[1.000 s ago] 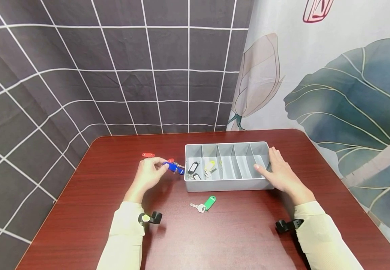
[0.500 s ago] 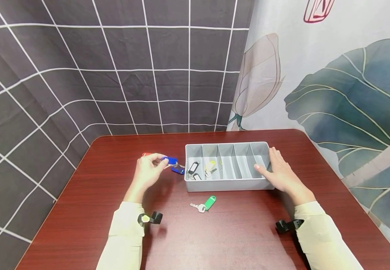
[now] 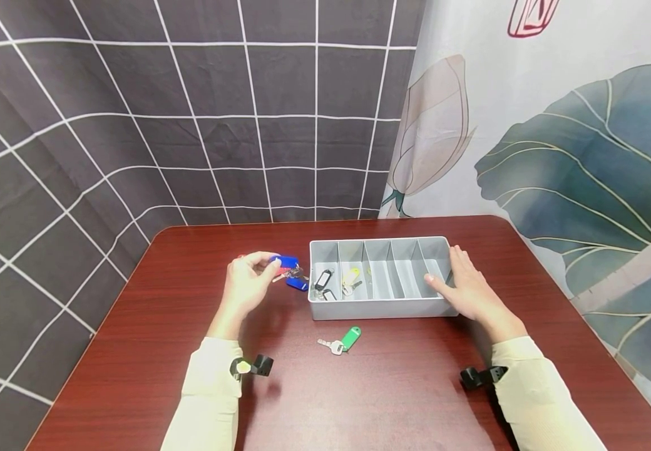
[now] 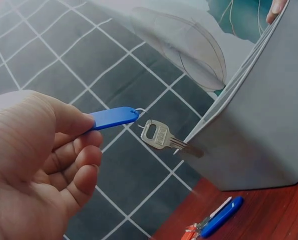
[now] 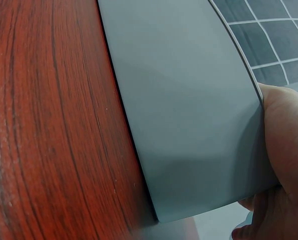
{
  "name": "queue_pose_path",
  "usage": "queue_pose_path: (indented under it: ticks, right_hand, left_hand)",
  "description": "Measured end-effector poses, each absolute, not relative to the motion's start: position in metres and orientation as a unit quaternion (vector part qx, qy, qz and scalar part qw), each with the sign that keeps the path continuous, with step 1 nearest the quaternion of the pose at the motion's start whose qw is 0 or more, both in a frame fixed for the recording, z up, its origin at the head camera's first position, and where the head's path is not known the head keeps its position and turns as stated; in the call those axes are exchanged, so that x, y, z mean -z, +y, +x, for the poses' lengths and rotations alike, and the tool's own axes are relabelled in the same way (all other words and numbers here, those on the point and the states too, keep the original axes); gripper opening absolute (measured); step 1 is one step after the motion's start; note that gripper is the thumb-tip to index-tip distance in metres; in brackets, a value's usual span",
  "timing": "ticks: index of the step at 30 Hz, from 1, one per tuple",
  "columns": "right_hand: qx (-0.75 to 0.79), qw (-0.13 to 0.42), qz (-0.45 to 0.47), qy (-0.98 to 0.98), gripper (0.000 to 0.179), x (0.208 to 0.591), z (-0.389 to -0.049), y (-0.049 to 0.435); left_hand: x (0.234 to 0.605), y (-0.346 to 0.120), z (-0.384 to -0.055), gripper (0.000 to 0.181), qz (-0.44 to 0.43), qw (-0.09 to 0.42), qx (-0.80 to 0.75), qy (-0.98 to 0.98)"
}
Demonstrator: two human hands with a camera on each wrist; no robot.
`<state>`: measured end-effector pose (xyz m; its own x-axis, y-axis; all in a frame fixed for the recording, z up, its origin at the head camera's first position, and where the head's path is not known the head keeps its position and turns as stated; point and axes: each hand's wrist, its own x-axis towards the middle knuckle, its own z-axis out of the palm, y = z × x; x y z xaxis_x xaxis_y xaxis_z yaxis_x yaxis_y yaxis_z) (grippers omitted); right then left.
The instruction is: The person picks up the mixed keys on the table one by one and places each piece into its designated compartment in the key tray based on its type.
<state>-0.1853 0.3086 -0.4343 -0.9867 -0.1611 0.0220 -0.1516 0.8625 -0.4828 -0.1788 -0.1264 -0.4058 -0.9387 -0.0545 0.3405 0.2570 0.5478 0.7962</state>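
Observation:
My left hand point(image 3: 246, 282) pinches a blue key tag point(image 4: 113, 118) between thumb and forefinger. A metal key point(image 4: 158, 135) hangs from its ring, overlapping the box corner in the left wrist view. My right hand point(image 3: 474, 291) holds the right end of a grey divided box point(image 3: 382, 309), thumb over the front rim and fingers along the end wall. Black-framed key tags point(image 3: 323, 279) lie in the leftmost compartment, a yellow key tag point(image 3: 350, 276) with a key in the second. Below the left hand, a second blue key tag point(image 3: 297, 284) lies on the table beside the box.
A green key tag point(image 3: 351, 338) with a key lies in front of the box on the reddish-brown table point(image 3: 382, 388). A red tag point(image 3: 284, 271) shows partly behind the held keys. A grid-patterned curtain point(image 3: 280, 144) hangs behind the table.
The left hand has lifted the blue key tag up and away from the other blue one, and its key now hangs free. The right hand and box have stayed put.

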Motion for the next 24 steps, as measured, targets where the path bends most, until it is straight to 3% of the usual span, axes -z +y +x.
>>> queue_pose_path:
  ticks: [9, 24]
  right_hand:
    - [0.245, 0.007, -0.083, 0.966, 0.101, 0.434, -0.187, 0.309]
    - [0.246, 0.003, -0.085, 0.966, 0.1, 0.436, -0.187, 0.31]
  left_hand:
    - [0.403, -0.121, -0.175, 0.017, -0.049, 0.19, 0.484, -0.853]
    - [0.396, -0.105, -0.174, 0.018, -0.069, 0.183, 0.508, -0.839]
